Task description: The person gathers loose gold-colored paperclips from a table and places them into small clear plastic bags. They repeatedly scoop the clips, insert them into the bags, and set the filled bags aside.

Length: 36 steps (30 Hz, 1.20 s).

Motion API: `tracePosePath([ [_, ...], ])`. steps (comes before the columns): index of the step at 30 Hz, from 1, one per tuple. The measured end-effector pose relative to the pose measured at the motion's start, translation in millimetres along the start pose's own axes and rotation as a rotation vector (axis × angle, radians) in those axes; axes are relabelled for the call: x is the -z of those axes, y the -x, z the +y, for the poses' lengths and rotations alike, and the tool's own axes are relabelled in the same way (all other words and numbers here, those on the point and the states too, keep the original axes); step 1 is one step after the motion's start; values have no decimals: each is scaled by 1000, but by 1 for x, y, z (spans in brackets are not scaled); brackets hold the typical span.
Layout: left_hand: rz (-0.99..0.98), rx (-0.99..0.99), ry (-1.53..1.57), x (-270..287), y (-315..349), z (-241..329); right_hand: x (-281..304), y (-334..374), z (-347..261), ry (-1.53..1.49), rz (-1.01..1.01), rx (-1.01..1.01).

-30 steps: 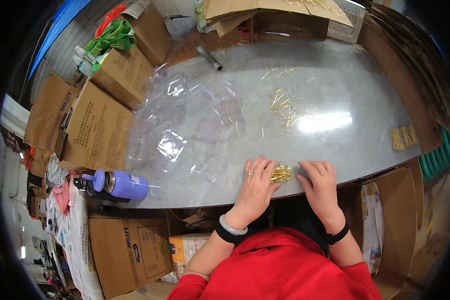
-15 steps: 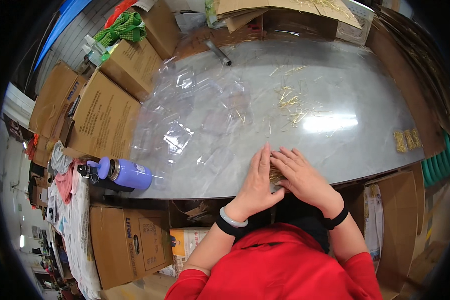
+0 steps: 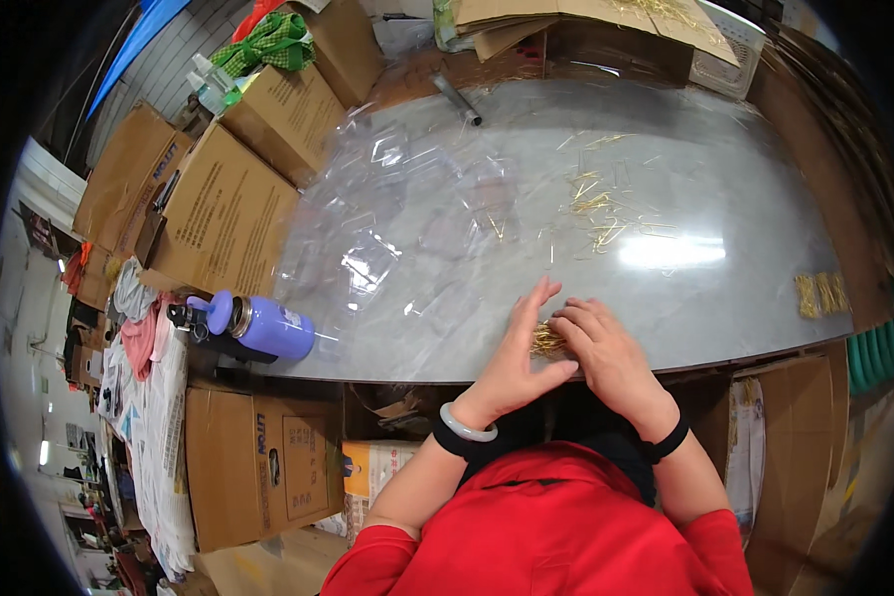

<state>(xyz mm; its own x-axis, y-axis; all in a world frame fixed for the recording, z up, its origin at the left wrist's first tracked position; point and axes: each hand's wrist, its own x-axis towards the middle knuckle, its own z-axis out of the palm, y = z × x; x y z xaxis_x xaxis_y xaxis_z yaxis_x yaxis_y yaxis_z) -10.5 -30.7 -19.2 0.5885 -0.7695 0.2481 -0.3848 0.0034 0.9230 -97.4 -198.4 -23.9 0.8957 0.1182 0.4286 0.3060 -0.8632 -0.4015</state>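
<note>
Two hands: my left hand (image 3: 515, 366) has straight fingers and thumb spread wide, beside the gold wire bundle (image 3: 548, 340); my right hand (image 3: 611, 358) curls its fingers against it, how firmly I cannot tell.
Bundle's place: between my hands, near the table's (image 3: 745, 288) front edge.
Room to move: smooth, glossy grey surface stretches rightward from my right hand.
Left side: crinkly clear plastic pieces (image 3: 372, 260), a rounded purple bottle (image 3: 280, 329) near the edge.
Beyond my fingers: thin, bent gold wires (image 3: 594, 202), scattered.
</note>
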Motion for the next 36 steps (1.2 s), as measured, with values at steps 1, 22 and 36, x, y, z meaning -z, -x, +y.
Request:
tracePosePath([
  [1, 36, 4, 183, -3, -2, 0, 0, 0, 0, -8, 11, 6],
  [22, 147, 289, -84, 33, -9, 0, 5, -9, 16, -94, 68, -1],
  [36, 226, 88, -711, 17, 28, 8, 17, -9, 13, -125, -42, 37],
])
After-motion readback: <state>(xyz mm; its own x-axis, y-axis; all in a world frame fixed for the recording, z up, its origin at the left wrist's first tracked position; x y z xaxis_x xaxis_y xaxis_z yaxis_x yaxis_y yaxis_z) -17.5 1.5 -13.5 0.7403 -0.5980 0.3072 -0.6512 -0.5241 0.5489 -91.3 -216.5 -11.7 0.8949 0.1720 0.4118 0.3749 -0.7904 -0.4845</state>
